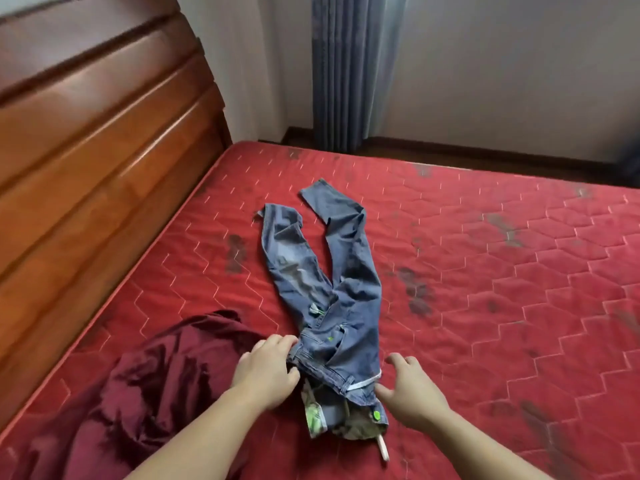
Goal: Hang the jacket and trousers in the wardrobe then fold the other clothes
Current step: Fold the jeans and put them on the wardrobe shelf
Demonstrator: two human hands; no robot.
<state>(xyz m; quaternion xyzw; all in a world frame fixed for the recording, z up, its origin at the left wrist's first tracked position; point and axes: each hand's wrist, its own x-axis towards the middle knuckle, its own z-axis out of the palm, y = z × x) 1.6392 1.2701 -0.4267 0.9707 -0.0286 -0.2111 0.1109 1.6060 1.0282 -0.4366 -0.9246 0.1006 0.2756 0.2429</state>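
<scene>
Small blue denim trousers (332, 296) lie spread on the red mattress (502, 271), legs pointing away in a V, waistband nearest me with a green-patterned lining and a green button showing. My left hand (265, 370) rests at the left end of the waistband, fingers curled onto its edge. My right hand (408, 389) sits at the right end of the waistband with fingers spread and relaxed, thumb touching the denim. A dark maroon garment (145, 403) lies crumpled to the left of the trousers, against my left forearm.
A wooden headboard (97, 161) runs along the left side of the bed. Beyond the mattress's far edge are a strip of dark floor, a white wall and a grey-blue curtain (349, 71). The mattress carries dark stains.
</scene>
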